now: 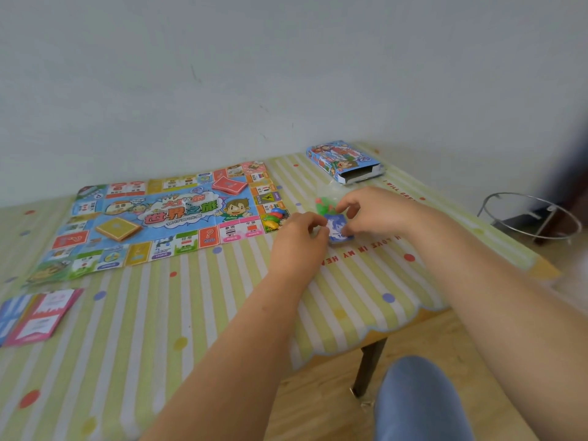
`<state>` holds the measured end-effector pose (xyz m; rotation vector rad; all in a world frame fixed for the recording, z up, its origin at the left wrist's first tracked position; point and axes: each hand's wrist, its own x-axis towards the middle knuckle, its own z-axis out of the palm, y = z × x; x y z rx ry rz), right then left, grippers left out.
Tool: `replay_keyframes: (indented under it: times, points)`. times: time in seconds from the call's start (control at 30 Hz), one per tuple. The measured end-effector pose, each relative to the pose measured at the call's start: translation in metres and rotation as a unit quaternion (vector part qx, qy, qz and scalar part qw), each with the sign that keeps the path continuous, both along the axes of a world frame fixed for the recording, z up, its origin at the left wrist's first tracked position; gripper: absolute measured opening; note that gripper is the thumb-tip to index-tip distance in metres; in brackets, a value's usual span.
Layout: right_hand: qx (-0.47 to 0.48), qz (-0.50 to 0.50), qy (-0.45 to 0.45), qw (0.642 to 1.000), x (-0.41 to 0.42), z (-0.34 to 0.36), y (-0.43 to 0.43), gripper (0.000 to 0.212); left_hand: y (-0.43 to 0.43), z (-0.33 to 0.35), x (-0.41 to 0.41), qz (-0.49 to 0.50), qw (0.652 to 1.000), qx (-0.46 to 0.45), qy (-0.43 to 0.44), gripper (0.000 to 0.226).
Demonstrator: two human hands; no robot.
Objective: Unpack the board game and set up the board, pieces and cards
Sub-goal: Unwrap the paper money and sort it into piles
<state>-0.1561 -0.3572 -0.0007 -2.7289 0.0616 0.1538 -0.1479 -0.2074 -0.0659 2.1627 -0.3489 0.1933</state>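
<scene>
Packet (335,226) of blue cards sits right between the hands, just off the right edge of the board (152,218). Left hand (297,232) pinches its left side, right hand (374,210) pinches its right. Long axis runs away from the person, green pieces (324,206) at the far end.

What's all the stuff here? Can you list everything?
board: one, blue, flat on table
red cards: one stack, board's far side
yellow cards: one stack, board's near side
pieces: small heap, mixed colours, board's right corner
box: one, blue, open, table's far right
paper slips: one pile, pink and blue, table's left edge
packet: one, blue, white, green, between the hands
table: one, yellow stripes, against the wall
wire stand: one, silver, floor at right
knee: blue trousers, bottom right
left hand: pinches packet
right hand: pinches packet
</scene>
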Motion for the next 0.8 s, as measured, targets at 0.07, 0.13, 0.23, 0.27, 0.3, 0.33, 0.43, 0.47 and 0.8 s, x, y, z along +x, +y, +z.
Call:
replay_keyframes:
  times: [0.07,0.13,0.23,0.27,0.3,0.33,0.43,0.47,0.8]
  points:
    - [-0.005,0.000,0.009,1.000,0.001,0.002,0.001,0.055,0.000,0.000,0.000,0.000,1.000,0.000,0.001,0.019]
    - [-0.010,0.002,0.017,1.000,0.002,0.004,0.002,0.055,0.000,0.000,-0.001,-0.001,1.000,-0.002,0.003,0.019]
    - [-0.021,0.006,0.021,1.000,0.003,0.005,0.002,0.052,0.001,0.000,0.000,-0.006,1.000,-0.003,0.003,0.019]
    - [-0.023,0.007,0.021,0.999,0.004,0.005,0.002,0.050,0.001,0.000,0.000,-0.007,1.000,-0.003,0.002,0.019]
    - [-0.024,0.008,0.023,0.999,0.004,0.005,0.001,0.048,0.001,-0.001,0.000,-0.009,1.000,-0.003,0.000,0.019]
    - [-0.025,0.010,0.026,0.999,0.005,0.005,0.000,0.047,0.001,-0.001,0.000,-0.009,1.000,-0.002,-0.002,0.018]
    - [-0.043,0.026,0.041,0.998,0.007,0.010,0.000,0.042,0.001,-0.001,0.001,-0.006,1.000,-0.003,-0.004,0.017]
    - [-0.053,0.033,0.049,0.997,0.008,0.011,0.001,0.040,0.001,-0.001,0.000,-0.007,1.000,-0.003,-0.005,0.017]
    - [-0.162,0.073,0.078,0.981,0.018,0.015,0.011,0.043,0.005,0.004,-0.003,-0.015,1.000,-0.008,0.022,0.026]
